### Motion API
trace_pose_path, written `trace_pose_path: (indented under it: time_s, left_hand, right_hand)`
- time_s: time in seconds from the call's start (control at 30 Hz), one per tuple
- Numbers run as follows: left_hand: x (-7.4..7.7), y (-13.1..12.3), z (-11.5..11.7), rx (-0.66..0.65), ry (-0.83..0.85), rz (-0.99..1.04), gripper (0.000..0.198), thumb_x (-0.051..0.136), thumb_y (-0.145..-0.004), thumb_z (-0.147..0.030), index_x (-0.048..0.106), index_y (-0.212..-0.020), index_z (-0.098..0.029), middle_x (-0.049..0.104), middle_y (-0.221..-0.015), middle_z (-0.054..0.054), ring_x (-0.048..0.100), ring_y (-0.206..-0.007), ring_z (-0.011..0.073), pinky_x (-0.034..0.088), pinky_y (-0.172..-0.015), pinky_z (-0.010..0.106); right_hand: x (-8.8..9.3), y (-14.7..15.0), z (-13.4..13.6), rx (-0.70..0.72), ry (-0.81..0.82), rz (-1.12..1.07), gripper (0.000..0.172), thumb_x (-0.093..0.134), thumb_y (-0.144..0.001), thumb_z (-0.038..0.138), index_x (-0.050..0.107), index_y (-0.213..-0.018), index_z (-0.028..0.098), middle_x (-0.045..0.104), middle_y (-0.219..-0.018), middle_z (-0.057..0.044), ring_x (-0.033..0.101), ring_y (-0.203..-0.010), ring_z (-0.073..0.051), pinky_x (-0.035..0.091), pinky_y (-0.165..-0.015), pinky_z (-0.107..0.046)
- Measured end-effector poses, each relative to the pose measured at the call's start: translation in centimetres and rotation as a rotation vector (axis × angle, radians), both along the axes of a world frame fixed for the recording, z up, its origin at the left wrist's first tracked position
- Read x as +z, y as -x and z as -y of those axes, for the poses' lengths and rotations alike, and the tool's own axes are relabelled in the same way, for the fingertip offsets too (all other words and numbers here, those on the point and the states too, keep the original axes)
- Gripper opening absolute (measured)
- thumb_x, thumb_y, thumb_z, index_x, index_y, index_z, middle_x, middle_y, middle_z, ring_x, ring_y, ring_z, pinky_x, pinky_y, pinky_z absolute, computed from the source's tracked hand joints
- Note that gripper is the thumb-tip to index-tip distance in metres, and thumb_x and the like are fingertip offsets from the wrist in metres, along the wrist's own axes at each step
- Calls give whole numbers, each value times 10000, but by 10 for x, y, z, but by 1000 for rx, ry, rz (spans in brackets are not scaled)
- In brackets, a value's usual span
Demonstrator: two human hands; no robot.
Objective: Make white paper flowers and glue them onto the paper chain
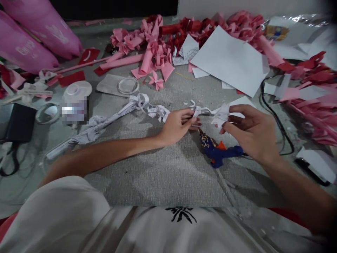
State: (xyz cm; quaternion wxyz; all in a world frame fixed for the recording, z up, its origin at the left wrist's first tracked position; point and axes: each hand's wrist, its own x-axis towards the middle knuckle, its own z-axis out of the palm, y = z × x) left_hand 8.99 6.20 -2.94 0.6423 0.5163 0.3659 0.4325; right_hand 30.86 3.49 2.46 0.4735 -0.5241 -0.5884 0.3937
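A long white paper flower stem (107,117) stretches from the lower left toward my hands, with curled loops and crumpled paper blossoms along it. Its right end is pinched between the thumb and fingers of my left hand (176,127). My right hand (254,128) grips a white paper flower (221,114) by its right side, and a thin pale strip runs from this flower toward the left fingertips. Just below both hands lies a blue glue gun (219,154), its speckled nozzle pointing up-left near my left fingers.
Pink paper flowers (155,52) and red scraps crowd the back. White sheets (231,59) lie behind my right hand, with a black cable (276,126) beside it. Tape rolls (128,85), a black box (18,123) and pink bottles (39,28) stand left.
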Motion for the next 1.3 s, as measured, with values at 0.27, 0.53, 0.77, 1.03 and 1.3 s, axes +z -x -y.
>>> trace_pose_path:
  time_s: [0.27, 0.53, 0.77, 1.03, 1.3]
  left_hand:
    - [-7, -1, 6, 55, -71, 61, 377, 694, -997, -419, 720, -1255, -146, 794, -1187, 134, 790, -1100, 271, 666, -954, 421]
    - [-9, 0, 11, 86, -165, -43, 329, 637, -1024, -342, 754, -1296, -199, 792, -1251, 93, 778, -1126, 285, 639, -1006, 453]
    - [-1, 3, 14, 77, -216, -120, 322, 637, -1005, -309, 781, -1280, -224, 825, -1044, 61, 776, -945, 272, 620, -918, 422]
    - [5, 5, 13, 44, -326, -239, 339, 592, -1019, -286, 771, -1302, -235, 802, -866, 39, 648, -627, 182, 554, -753, 336]
    - [-1, 6, 17, -3, -492, -317, 432, 571, -997, -216, 687, -1412, -226, 813, -972, 68, 738, -758, 201, 569, -764, 320]
  right_hand:
    - [-8, 4, 2, 97, -24, 0, 261, 766, -819, 90, 741, -1045, 218, 678, -1097, -38, 723, -808, -142, 626, -672, -266]
    - [-8, 19, 14, 39, -186, 194, 314, 790, -828, 83, 779, -1087, 261, 722, -1148, -44, 737, -814, -140, 649, -703, -272]
    - [-8, 24, 18, -18, -199, 267, 318, 828, -813, 124, 787, -1095, 267, 732, -1130, -58, 717, -808, -149, 644, -680, -277]
    - [-8, 24, 18, 1, -155, 334, 319, 819, -852, 176, 781, -1139, 311, 716, -1160, -45, 725, -827, -161, 651, -700, -315]
    - [-12, 24, 18, -36, -381, 488, 442, 834, -805, 119, 776, -1190, 329, 741, -1126, -45, 703, -762, -169, 654, -649, -331]
